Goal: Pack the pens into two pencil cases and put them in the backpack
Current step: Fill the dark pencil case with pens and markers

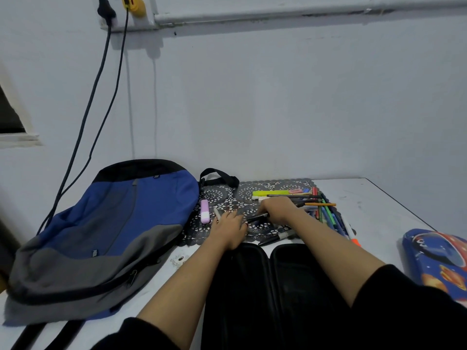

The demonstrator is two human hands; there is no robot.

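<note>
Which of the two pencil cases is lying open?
The black pencil case, spread open in two halves directly in front of the person. The blue space-print case, off to the right, looks shut.

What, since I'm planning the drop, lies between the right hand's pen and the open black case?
Only a black marker, flat at the near edge of the mat just beyond the case. The pen in the right hand could likely pass above it.

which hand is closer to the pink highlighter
Left. The left hand lies just right of the pink highlighter; the right hand is farther right, gripping a black pen.
</note>
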